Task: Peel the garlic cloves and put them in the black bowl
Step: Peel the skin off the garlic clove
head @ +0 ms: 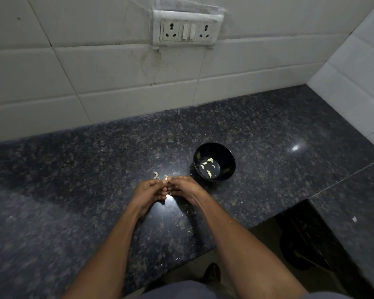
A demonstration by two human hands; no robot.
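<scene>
This is a home kitchen. A dark speckled granite surface (257, 130) runs into a corner and meets walls of large pale tiles (95, 67) with stained grout lines. A grimy white socket panel (187, 29) with two outlets and switches is fixed to the tiles above it. On the stone stands a small black bowl (225, 152) holding peeled garlic cloves (207, 167), with bits of garlic skin (156, 174) scattered nearby.
</scene>
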